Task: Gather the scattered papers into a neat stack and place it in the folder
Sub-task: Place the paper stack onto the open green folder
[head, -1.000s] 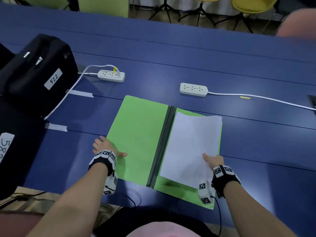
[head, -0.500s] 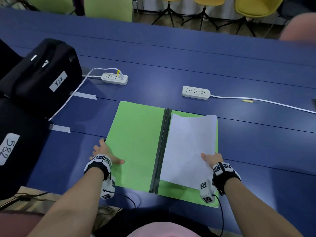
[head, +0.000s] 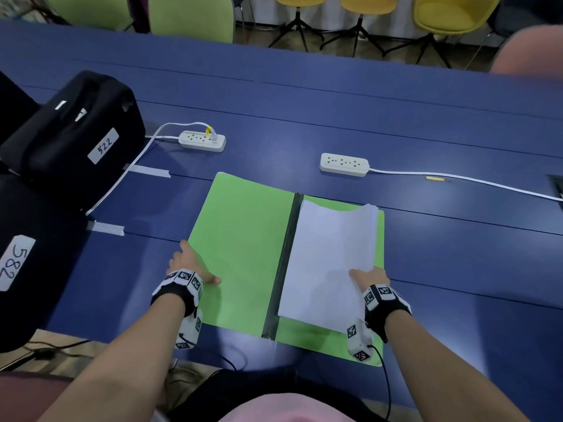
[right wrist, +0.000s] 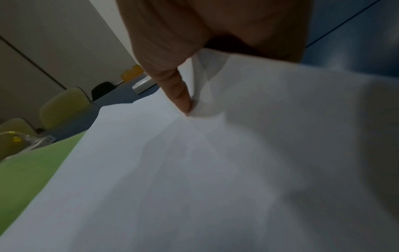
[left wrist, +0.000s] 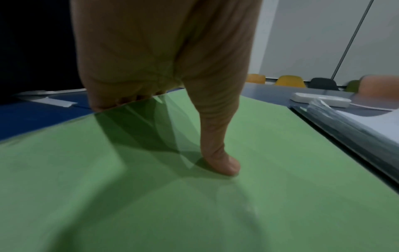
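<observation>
My left hand point(head: 190, 264) pinches the open green folder's point(head: 240, 239) left edge, thumb on top. My right hand point(head: 370, 277) grips the paper stack point(head: 327, 254) lying on its right half.

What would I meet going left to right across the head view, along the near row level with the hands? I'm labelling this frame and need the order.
Black case labelled 582 → left hand → folder's bare left flap → dark spine → paper stack → right hand → bare blue table.
</observation>
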Action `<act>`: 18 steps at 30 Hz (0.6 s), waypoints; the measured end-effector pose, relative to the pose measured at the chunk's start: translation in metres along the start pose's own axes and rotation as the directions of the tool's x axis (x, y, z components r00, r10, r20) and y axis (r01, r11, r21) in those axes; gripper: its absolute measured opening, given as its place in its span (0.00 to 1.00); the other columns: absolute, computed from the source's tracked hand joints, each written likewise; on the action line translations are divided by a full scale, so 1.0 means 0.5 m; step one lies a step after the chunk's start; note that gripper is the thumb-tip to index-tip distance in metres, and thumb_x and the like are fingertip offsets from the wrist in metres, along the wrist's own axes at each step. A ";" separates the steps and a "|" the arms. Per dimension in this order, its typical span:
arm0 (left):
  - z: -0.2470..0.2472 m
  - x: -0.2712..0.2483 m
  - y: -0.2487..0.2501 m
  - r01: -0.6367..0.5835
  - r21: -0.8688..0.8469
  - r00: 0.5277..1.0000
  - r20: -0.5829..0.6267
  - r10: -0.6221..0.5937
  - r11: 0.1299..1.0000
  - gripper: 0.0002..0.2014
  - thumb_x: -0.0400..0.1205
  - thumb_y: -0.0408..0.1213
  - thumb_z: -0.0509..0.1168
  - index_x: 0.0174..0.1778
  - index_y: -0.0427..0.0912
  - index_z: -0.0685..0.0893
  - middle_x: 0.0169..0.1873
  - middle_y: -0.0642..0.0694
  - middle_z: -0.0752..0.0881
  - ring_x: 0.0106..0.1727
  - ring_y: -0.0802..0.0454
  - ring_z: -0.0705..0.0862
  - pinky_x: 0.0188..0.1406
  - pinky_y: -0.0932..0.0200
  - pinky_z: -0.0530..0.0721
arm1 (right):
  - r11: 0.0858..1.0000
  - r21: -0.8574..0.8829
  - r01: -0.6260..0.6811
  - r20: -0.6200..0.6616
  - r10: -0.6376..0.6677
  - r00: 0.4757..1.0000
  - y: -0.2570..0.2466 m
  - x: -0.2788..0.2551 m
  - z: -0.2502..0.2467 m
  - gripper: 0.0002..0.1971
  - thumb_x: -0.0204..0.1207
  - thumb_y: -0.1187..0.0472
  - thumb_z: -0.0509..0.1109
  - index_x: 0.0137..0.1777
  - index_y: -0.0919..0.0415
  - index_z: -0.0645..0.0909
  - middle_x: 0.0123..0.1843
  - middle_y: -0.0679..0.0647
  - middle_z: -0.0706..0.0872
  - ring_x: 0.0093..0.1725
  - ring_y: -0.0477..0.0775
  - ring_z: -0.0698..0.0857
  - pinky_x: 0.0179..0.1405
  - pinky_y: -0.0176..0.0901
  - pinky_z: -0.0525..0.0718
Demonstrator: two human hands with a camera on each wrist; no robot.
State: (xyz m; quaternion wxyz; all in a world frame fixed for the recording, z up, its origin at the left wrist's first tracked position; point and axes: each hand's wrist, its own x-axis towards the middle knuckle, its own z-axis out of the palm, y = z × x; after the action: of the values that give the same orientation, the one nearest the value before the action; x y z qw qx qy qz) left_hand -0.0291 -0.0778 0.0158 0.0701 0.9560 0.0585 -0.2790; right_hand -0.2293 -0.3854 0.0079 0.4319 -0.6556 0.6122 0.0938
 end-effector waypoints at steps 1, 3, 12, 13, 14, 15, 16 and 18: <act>-0.002 -0.001 0.006 0.012 0.015 1.000 0.010 -0.012 1.000 0.64 0.54 0.46 0.86 0.78 0.40 0.51 0.72 0.34 0.70 0.74 0.35 0.70 0.71 0.39 0.74 | 1.000 -0.016 0.004 -0.013 -0.004 1.000 0.004 0.002 0.001 0.07 0.65 0.61 0.68 0.41 0.63 0.81 0.49 0.63 0.89 0.40 0.62 0.81 0.41 0.46 0.80; -0.010 -0.006 0.017 0.043 0.038 0.999 0.019 -0.044 0.998 0.63 0.55 0.47 0.86 0.78 0.38 0.51 0.72 0.35 0.70 0.75 0.36 0.70 0.72 0.41 0.74 | 0.999 -0.043 -0.001 -0.022 0.000 1.000 0.010 0.002 0.001 0.08 0.66 0.58 0.69 0.42 0.61 0.82 0.49 0.62 0.89 0.42 0.62 0.81 0.40 0.44 0.78; -0.148 -0.084 0.022 -0.187 -0.134 0.966 0.153 0.207 0.973 0.43 0.75 0.51 0.72 0.78 0.37 0.58 0.76 0.39 0.71 0.75 0.40 0.73 0.71 0.46 0.73 | 0.997 0.081 0.015 -0.112 -0.006 0.994 0.030 0.015 -0.018 0.37 0.65 0.50 0.78 0.69 0.64 0.66 0.70 0.64 0.72 0.66 0.68 0.76 0.61 0.57 0.78; -0.170 -0.101 0.019 -0.245 -0.171 0.947 0.167 0.273 0.954 0.40 0.76 0.53 0.71 0.78 0.40 0.60 0.75 0.44 0.72 0.75 0.42 0.73 0.71 0.47 0.73 | 0.998 0.066 0.025 -0.154 -0.015 0.988 0.026 0.012 -0.022 0.35 0.65 0.51 0.77 0.68 0.63 0.67 0.70 0.64 0.71 0.67 0.68 0.74 0.62 0.57 0.75; -0.190 -0.119 0.017 -0.307 -0.217 0.920 0.181 0.347 0.927 0.38 0.75 0.55 0.69 0.77 0.45 0.64 0.72 0.49 0.75 0.74 0.45 0.74 0.71 0.49 0.74 | 0.997 0.050 0.064 -0.208 -0.052 0.977 0.018 0.011 -0.024 0.32 0.67 0.53 0.75 0.67 0.63 0.68 0.70 0.65 0.71 0.68 0.68 0.72 0.63 0.57 0.73; -0.209 -0.142 0.016 -0.363 -0.271 0.884 0.201 0.422 0.891 0.34 0.75 0.57 0.68 0.75 0.49 0.67 0.68 0.55 0.77 0.72 0.49 0.77 0.71 0.50 0.74 | 0.991 0.050 0.123 -0.254 -0.106 0.961 0.003 0.003 -0.027 0.29 0.68 0.55 0.74 0.66 0.63 0.69 0.69 0.65 0.72 0.68 0.68 0.72 0.63 0.55 0.72; -0.224 -0.165 0.019 -0.402 -0.326 0.845 0.226 0.484 0.855 0.30 0.75 0.57 0.68 0.72 0.53 0.71 0.67 0.57 0.80 0.69 0.51 0.79 0.71 0.49 0.75 | 0.977 0.064 0.202 -0.269 -0.178 0.946 -0.018 -0.009 -0.029 0.26 0.69 0.55 0.73 0.65 0.62 0.71 0.68 0.64 0.74 0.66 0.66 0.74 0.61 0.53 0.72; -0.242 -0.213 0.035 -0.460 -0.416 0.759 0.275 0.590 0.785 0.19 0.81 0.48 0.65 0.68 0.54 0.74 0.61 0.52 0.86 0.62 0.51 0.84 0.67 0.49 0.80 | 0.919 0.147 0.367 -0.194 -0.337 0.921 -0.072 -0.050 -0.030 0.21 0.72 0.53 0.72 0.62 0.59 0.75 0.62 0.61 0.81 0.58 0.60 0.81 0.54 0.43 0.74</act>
State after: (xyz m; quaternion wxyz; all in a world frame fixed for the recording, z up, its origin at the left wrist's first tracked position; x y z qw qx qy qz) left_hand -0.0523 -0.0825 0.1763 0.3125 0.8322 -0.1859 -0.4187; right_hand -0.2093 -0.3823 0.0497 0.4473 -0.7188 0.5235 -0.0960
